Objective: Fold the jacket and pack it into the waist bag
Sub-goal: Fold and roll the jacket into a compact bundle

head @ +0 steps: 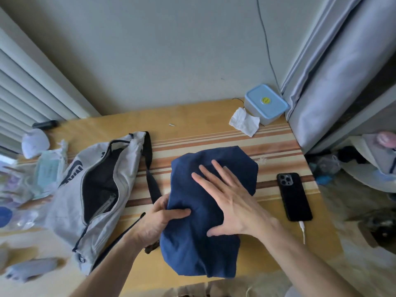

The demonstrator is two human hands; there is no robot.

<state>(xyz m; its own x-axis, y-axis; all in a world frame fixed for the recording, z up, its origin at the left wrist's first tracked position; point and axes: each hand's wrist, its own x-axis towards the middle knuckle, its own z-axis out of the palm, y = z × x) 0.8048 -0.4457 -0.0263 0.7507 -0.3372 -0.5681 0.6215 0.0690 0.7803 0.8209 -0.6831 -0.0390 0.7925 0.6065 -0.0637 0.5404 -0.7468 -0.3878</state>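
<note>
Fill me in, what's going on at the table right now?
A person is folding a blue jacket on the table. The right hand lies flat on top of the bundle, and the left hand grips its left edge. The grey waist bag lies unzipped to the left, with nothing packed yet. A phone sits to the right.

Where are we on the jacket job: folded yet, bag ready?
Done: the jacket is folded into a compact bundle on the table, and the bag lies unzipped beside it. In hand: the left hand grips the bundle's edge while the right hand presses flat on top. Left: getting the jacket into the bag; nothing is inside yet.
</note>
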